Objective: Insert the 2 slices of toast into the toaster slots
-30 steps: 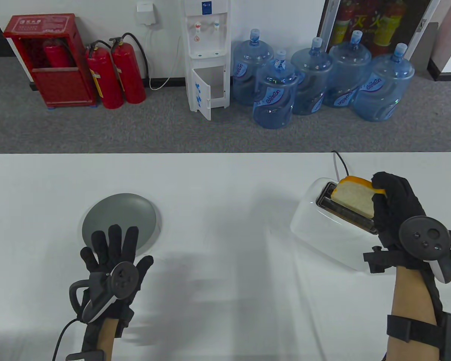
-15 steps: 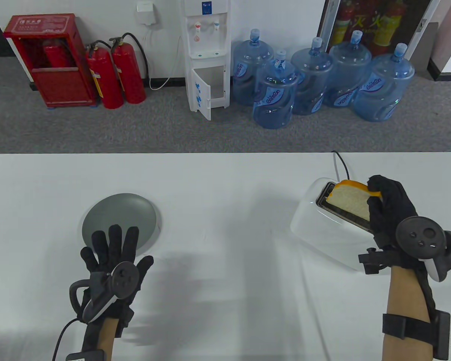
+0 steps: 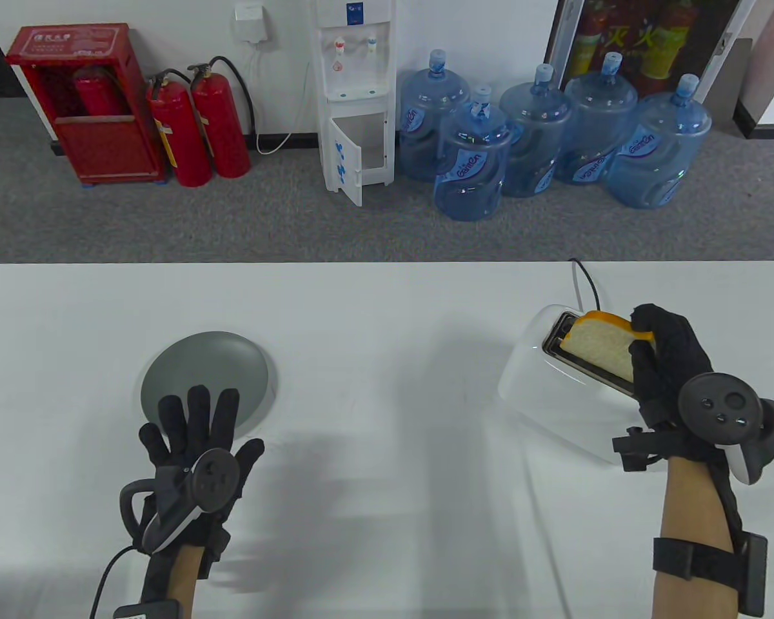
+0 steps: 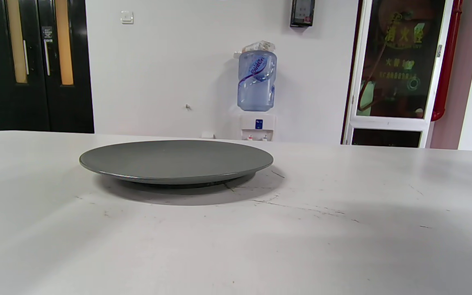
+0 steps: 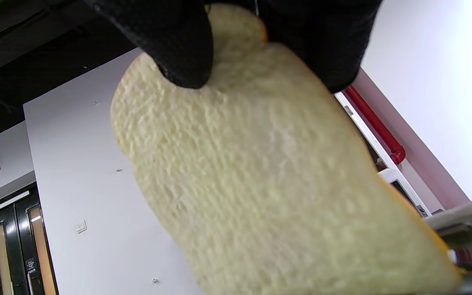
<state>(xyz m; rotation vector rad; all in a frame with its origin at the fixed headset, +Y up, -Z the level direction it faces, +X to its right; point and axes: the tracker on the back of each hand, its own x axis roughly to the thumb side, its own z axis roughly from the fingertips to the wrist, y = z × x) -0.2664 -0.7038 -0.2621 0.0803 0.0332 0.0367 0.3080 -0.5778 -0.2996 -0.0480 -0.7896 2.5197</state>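
Right hand: the right hand [image 3: 667, 367] pinches a slice of toast [image 3: 603, 348] at its near right end, thumb on one face and fingers over the crust; in the right wrist view a gloved fingertip [image 5: 178, 45] presses into the pale crumb of the slice [image 5: 268, 184].
Left hand: the left hand [image 3: 193, 445] rests flat on the table [image 3: 387, 335] with its fingers straight and spread wide, holding nothing; it does not show in the left wrist view.
Toast: the slice stands on edge over the top of the toaster [image 3: 555, 380], its lower edge at the slot opening, most of it above the slot; orange crust runs along its top.
Second slice: only one slice can be seen; whether another already sits in a slot cannot be told.
Toaster: white, on the right side of the table, turned at an angle, just left of and beyond the right hand; a dark cord [image 3: 587, 280] leaves its far end.
Plate: a grey plate [image 3: 206, 377] lies on the left side of the table, just beyond the left hand's fingertips, which overlap its near rim; in the left wrist view the plate [image 4: 176, 160] has nothing on it.
Spacing: the two hands are well apart, with the plate and toaster on opposite sides of the table.
Beyond the table: blue water bottles [image 3: 555, 148], a white water dispenser [image 3: 355, 97] and red fire extinguishers [image 3: 200, 122] stand on the grey floor by the far wall.
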